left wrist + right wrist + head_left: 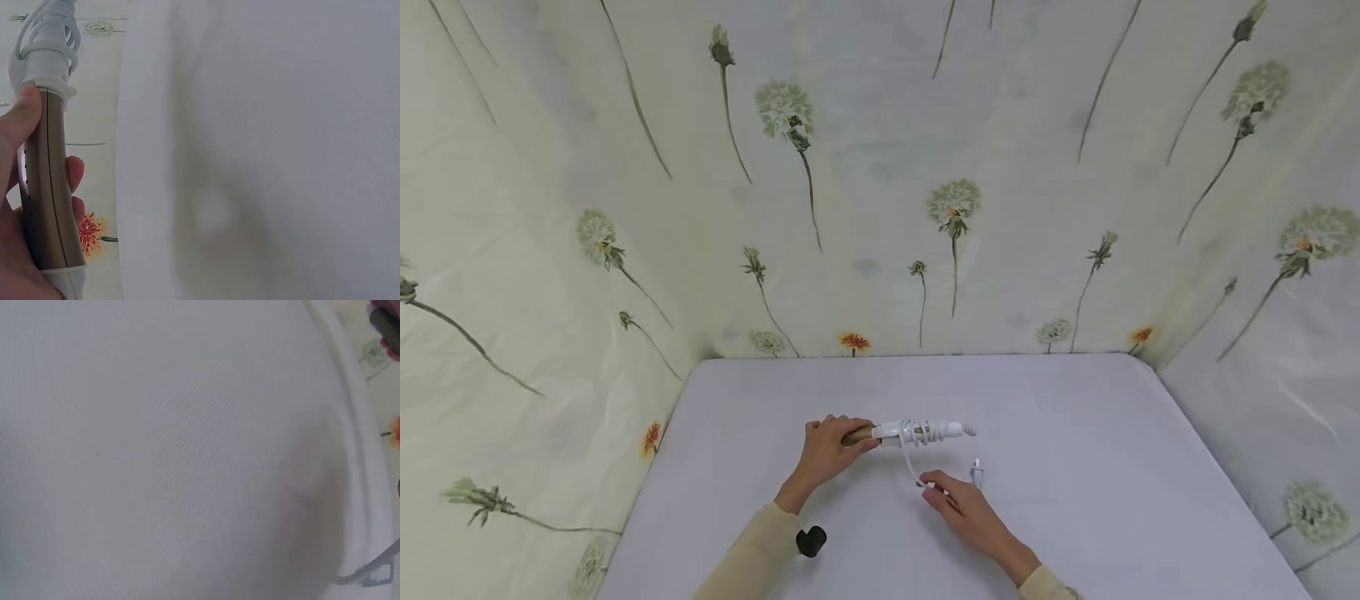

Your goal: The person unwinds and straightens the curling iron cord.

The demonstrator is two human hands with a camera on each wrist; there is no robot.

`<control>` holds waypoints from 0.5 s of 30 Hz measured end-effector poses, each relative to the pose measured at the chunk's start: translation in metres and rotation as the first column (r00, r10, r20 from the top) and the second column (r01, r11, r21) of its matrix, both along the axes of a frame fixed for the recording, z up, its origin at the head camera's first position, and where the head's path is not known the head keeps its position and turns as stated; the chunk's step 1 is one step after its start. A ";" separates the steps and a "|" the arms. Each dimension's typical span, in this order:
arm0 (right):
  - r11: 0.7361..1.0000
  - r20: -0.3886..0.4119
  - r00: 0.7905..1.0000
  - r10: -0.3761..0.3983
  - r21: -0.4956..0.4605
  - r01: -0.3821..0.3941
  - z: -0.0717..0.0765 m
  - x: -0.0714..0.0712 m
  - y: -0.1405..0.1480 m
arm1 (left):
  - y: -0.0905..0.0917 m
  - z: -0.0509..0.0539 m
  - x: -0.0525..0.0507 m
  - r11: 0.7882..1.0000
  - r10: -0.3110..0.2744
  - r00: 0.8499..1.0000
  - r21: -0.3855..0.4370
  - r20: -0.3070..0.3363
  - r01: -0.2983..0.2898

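My left hand (833,450) holds what looks like a curling iron (53,181) by its gold-brown handle, above the table. Its fingers curl round the handle and the thumb lies along it near the white collar. White cord (928,432) is wound in several loops about the white part of the iron. From those loops a length of cord runs down to my right hand (958,504), which pinches it between thumb and fingers. In the right wrist view, part of the cord (378,562) shows at the lower right; the right hand is mostly out of that view.
The white plug (977,472) is just beyond the right hand. A small black object (811,542) appears beside the left forearm. A pale cloth covers the table (1075,433), and walls of dandelion-print sheeting (880,167) stand at its back and sides.
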State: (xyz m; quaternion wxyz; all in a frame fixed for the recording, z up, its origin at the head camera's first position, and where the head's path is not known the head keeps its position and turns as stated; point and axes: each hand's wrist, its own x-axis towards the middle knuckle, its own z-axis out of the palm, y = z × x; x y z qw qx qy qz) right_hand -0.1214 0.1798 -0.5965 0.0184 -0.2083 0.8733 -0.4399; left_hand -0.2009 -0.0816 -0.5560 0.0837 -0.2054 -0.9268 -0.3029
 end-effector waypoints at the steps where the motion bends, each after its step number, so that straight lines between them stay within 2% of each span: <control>1: 1.000 -0.011 1.000 0.000 -0.001 0.000 0.001 0.000 -0.001 | 0.000 -0.001 0.000 1.000 0.006 1.000 -0.003 -0.011 -0.006; 8: 0.999 -0.064 0.997 -0.043 -0.020 0.041 0.010 0.001 -0.005 | 0.003 -0.006 0.001 0.999 0.044 0.999 -0.030 -0.032 -0.045; 15: 0.999 -0.124 0.991 -0.044 -0.013 0.043 0.020 -0.005 -0.007 | -0.003 -0.005 -0.001 0.994 0.087 0.992 -0.057 -0.095 -0.092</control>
